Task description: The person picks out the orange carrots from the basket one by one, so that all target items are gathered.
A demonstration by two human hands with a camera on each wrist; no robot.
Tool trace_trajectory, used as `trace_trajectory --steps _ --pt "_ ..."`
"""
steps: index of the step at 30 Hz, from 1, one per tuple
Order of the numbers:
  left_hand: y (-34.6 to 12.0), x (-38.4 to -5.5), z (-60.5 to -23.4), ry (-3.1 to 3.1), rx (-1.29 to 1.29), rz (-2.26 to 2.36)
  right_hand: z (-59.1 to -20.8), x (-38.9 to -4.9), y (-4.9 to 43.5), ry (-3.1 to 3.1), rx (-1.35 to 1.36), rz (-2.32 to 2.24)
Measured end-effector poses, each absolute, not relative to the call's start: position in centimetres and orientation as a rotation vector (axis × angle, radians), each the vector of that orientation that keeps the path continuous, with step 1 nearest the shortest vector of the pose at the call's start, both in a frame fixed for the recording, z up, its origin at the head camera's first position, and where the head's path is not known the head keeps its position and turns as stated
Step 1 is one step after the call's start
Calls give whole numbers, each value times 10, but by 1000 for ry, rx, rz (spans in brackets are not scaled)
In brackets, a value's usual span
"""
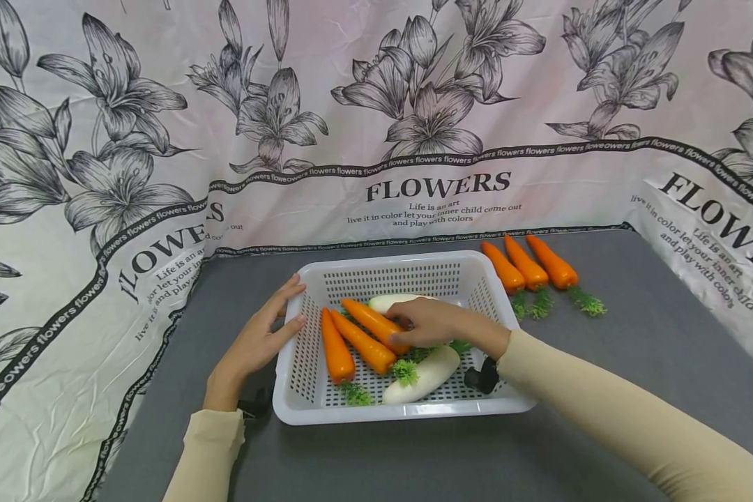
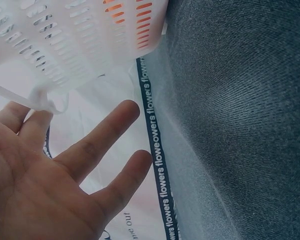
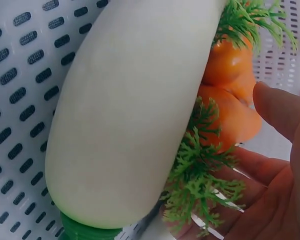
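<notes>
A white perforated basket point(image 1: 408, 411) holds three orange carrots with green tops: one at the left point(image 1: 337, 348), one in the middle point(image 1: 365, 343) and one at the right point(image 1: 369, 319). A white radish point(image 1: 425, 378) lies at the front of the basket, another point(image 1: 383, 302) behind, partly covered by the hand. My right hand point(image 1: 436, 322) reaches in, thumb and fingers straddling the right carrot near its leafy end. In the right wrist view, the radish point(image 3: 125, 110) fills the middle, beside carrots and leaves. My left hand point(image 1: 257, 341) rests on the basket's left rim, fingers extended.
Beyond the basket's right corner, three more carrots point(image 1: 527, 265) lie side by side on the grey tabletop point(image 1: 634, 335). A white cloth point(image 1: 276, 216) printed with flowers hangs behind and at the sides. A dark wrist device point(image 1: 482, 376) sits under the right wrist.
</notes>
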State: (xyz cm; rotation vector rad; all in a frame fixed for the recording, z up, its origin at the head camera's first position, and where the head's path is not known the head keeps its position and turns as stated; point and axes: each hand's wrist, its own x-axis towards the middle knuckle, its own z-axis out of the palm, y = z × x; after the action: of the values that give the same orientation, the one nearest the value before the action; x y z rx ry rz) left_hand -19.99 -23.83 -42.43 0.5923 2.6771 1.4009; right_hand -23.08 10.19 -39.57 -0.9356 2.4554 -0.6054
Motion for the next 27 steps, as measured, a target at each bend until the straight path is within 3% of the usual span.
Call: trace_trajectory --steps 27 --pt "-238 -199 -423 2691 573 1380 -397 -232 102 2413 -875 -559"
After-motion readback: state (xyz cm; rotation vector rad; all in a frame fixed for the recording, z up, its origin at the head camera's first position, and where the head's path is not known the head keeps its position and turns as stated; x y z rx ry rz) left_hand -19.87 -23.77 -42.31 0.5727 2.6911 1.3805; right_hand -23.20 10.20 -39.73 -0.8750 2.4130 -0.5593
